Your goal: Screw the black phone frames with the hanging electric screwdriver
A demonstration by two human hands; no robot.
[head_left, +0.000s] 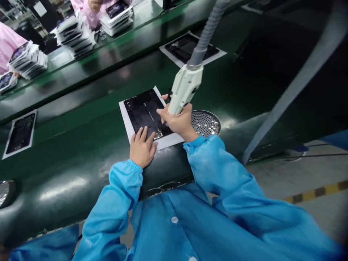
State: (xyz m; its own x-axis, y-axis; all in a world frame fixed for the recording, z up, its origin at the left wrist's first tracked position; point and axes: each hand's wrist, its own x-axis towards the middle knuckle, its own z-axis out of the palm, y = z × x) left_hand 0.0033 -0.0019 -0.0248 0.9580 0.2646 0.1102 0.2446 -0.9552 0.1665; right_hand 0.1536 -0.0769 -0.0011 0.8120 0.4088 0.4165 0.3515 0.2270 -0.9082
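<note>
A: Entry, head view. Where is the black panel (145,113)?

B: Flat on a white tray (125,117), which lies on the dark green belt (81,145) just ahead of the person; panel fills most of the tray, white margin showing along the left and near edges.

A: Left hand (141,148)?

B: Laid palm-down on the near edge of tray and panel; fingers spread flat, fingertips on the panel's lower left part; pressing rather than gripping, nothing pinched.

A: Right hand (178,121)?

B: Fingers wrapped around the lower end of a cream-white nozzle tool (185,88); hand over the panel's right edge; tool tilted, its top leaning up and to the right; tip hidden behind the hand, so contact with the panel cannot be told.

A: What feeds the tool?

B: A grey ribbed hose (208,32) joins its upper end and runs up out of view.

A: Surroundings?

B: Round perforated metal grille (206,122) set in the belt edge just right of the right hand, touching neither; another tray with panel (20,133) far left on the belt; a third tray with panel (191,49) farther along, behind the hose; stacks of white trays (76,34) on the far bench; pink-sleeved co-workers (8,43) beyond; both of the person's arms in blue sleeves (217,170).
</note>
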